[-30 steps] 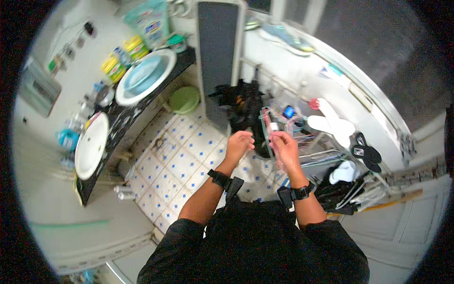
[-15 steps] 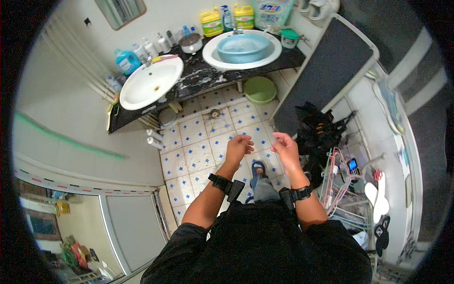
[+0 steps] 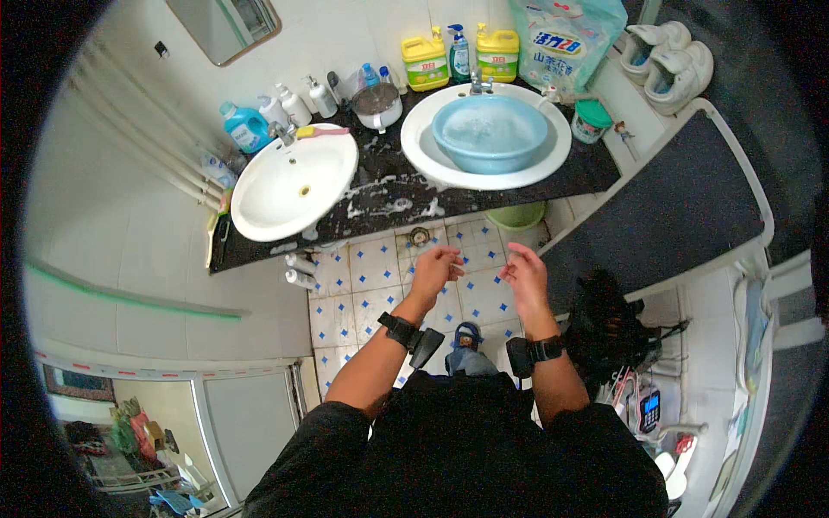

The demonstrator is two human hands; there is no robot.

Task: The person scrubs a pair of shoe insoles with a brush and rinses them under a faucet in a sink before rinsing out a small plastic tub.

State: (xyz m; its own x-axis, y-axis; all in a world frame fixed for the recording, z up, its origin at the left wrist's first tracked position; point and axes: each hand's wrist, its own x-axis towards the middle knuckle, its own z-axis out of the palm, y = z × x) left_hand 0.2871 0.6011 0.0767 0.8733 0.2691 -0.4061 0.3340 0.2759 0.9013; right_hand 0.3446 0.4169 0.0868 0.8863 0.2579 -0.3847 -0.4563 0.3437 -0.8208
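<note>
Both hands hover over the tiled floor, short of the black counter, holding nothing. My left hand is open with loosely curled fingers. To its right, my right hand is open too, its thumb and fingers apart. Straight ahead a light-blue basin of sudsy water sits inside the right white sink. The left white sink holds no basin; a brush with a pink handle lies across its back rim. Suds streak the black counter between the sinks.
Yellow jugs, a blue pump bottle and a detergent bag line the wall. A lidded pot stands between the sinks. A green tub is under the counter. At right are a dark folding board and white shoes.
I have come closer to the counter, so the sinks and basin appear larger and nearer. My hands keep nearly the same pose, still holding nothing.
</note>
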